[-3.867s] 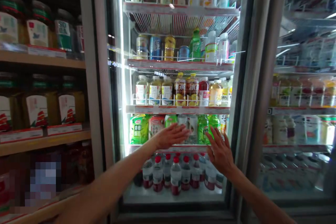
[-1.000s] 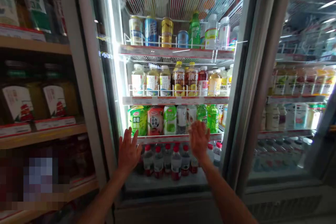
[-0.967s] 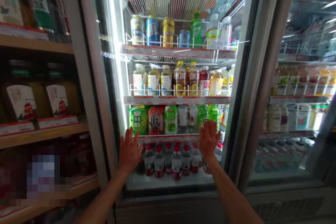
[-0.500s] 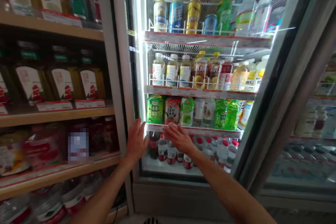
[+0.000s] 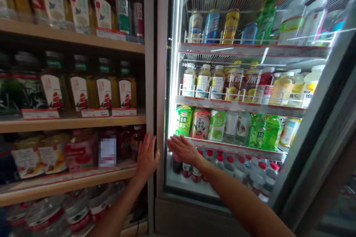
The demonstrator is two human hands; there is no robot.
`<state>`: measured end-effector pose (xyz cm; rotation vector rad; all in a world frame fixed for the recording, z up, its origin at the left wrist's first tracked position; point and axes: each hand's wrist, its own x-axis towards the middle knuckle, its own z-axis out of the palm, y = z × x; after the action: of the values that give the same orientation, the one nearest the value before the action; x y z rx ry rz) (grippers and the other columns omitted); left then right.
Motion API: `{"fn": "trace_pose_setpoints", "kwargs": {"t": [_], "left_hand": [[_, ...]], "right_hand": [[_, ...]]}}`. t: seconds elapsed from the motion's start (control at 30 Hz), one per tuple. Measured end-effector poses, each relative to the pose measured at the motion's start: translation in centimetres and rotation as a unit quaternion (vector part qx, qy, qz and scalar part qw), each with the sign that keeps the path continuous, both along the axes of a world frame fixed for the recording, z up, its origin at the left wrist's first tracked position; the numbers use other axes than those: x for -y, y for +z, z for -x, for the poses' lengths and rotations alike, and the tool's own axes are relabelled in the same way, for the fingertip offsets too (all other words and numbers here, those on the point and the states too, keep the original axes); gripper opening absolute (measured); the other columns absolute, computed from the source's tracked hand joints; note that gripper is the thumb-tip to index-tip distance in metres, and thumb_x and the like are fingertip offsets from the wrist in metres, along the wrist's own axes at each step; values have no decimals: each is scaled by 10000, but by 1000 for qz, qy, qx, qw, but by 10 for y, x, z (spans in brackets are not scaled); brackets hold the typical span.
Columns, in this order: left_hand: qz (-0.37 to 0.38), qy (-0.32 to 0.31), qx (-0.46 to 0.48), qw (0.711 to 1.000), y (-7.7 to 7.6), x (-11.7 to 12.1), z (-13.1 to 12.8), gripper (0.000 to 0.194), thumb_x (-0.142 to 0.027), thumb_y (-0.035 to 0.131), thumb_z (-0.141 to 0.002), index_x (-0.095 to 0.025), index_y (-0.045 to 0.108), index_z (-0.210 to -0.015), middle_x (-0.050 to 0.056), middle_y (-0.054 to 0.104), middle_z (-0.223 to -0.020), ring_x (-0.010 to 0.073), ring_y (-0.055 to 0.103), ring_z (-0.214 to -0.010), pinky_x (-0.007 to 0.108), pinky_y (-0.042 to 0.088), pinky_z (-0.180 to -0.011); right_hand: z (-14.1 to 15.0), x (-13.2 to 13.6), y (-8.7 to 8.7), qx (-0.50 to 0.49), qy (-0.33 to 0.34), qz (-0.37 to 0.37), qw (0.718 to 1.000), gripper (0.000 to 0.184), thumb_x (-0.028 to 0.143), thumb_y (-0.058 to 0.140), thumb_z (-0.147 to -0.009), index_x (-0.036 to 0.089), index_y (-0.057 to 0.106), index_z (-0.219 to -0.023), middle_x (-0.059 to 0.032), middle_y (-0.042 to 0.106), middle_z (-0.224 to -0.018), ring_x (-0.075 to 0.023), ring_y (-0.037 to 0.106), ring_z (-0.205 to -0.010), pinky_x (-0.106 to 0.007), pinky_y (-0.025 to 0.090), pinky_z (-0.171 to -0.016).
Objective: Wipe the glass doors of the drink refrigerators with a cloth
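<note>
My left hand is raised with fingers stretched out, in front of the upright post between the wooden shelves and the drinks fridge. Nothing is in it. My right hand is held out flat in front of the fridge's lower left part, its fingers extended toward the left and holding nothing. Just above it are a green drink bottle and a red drink bottle on the third fridge shelf. Red-capped water bottles stand below, partly hidden by my right hand and forearm. I cannot tell whether either hand touches anything.
Left of the fridge, wooden shelves carry rows of bottled drinks. A blurred-out pale rectangle shows on the lower shelf. Cans and bottles line the upper fridge shelf. A dark door frame slants along the right side.
The view has turned left, so the shelves and fridge sit further right in the picture. My right hand has moved left along the fridge; both hands remain stretched out.
</note>
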<state>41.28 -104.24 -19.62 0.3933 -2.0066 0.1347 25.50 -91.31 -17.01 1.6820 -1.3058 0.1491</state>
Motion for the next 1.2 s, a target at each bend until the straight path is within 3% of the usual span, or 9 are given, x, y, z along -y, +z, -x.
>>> {"fn": "trace_pose_setpoints", "kwargs": {"t": [0.13,0.37,0.43,0.57,0.63,0.87,1.07,1.13,1.2], "left_hand": [[11,4,-16,1000,12,2,-4,611,-202,423,-833,-184,182,-1394,155,201,-1471,277,189,-1361,525,261,-1057],[45,1,-21,999,23,-4,-8,615,-182,422,-838,-197,170,-1399,150,225,-1463,271,213,-1354,505,268,-1063],[52,-6,-27,998,29,-9,-2,623,-180,425,-837,-209,164,-1401,146,227,-1463,276,225,-1349,511,274,-1058],[76,-40,-48,995,49,-29,24,618,-179,427,-840,-211,167,-1400,137,238,-1460,275,243,-1342,506,278,-1057],[88,-59,-57,993,59,-43,39,602,-181,433,-842,-195,190,-1393,142,252,-1454,273,243,-1343,503,275,-1059],[131,-98,-63,985,84,-81,76,592,-176,441,-841,-185,212,-1387,137,250,-1457,258,201,-1359,484,259,-1074],[175,-127,-88,972,111,-112,114,650,-193,444,-843,-212,141,-1418,108,191,-1483,252,173,-1367,465,215,-1096],[182,-135,-90,970,116,-123,127,655,-196,444,-844,-221,136,-1421,98,185,-1486,255,168,-1368,469,199,-1099],[182,-131,-88,971,117,-132,137,666,-196,447,-843,-230,123,-1424,94,177,-1487,263,157,-1369,486,172,-1101]], "right_hand": [[-11,23,43,60,-55,87,993,499,132,388,-858,183,341,-1352,-35,282,-1463,-214,167,-1373,-493,178,-1116],[2,-19,-16,-41,5,-26,999,430,202,461,-837,206,464,-1268,-12,405,-1400,-167,304,-1320,-380,246,-1111],[14,-32,15,-28,-28,22,999,452,202,448,-845,221,434,-1296,-5,388,-1411,-185,264,-1341,-415,173,-1132],[36,-57,122,55,-131,223,964,486,204,428,-861,235,369,-1342,-26,323,-1445,-221,148,-1378,-504,14,-1126],[44,-75,143,75,-157,281,944,480,234,438,-861,228,378,-1337,-39,313,-1449,-229,115,-1384,-516,4,-1119],[65,-158,49,-63,-132,79,986,436,269,456,-848,278,451,-1284,8,360,-1427,-190,185,-1369,-444,41,-1140],[95,-190,140,51,-213,340,915,426,248,427,-871,233,439,-1297,-58,379,-1413,-214,150,-1378,-478,103,-1117],[98,-197,142,59,-215,356,907,419,245,431,-871,229,447,-1290,-63,381,-1412,-216,155,-1377,-474,126,-1112],[99,-206,112,36,-208,298,931,413,244,451,-861,246,466,-1274,-35,400,-1402,-217,162,-1375,-462,118,-1119]]}}
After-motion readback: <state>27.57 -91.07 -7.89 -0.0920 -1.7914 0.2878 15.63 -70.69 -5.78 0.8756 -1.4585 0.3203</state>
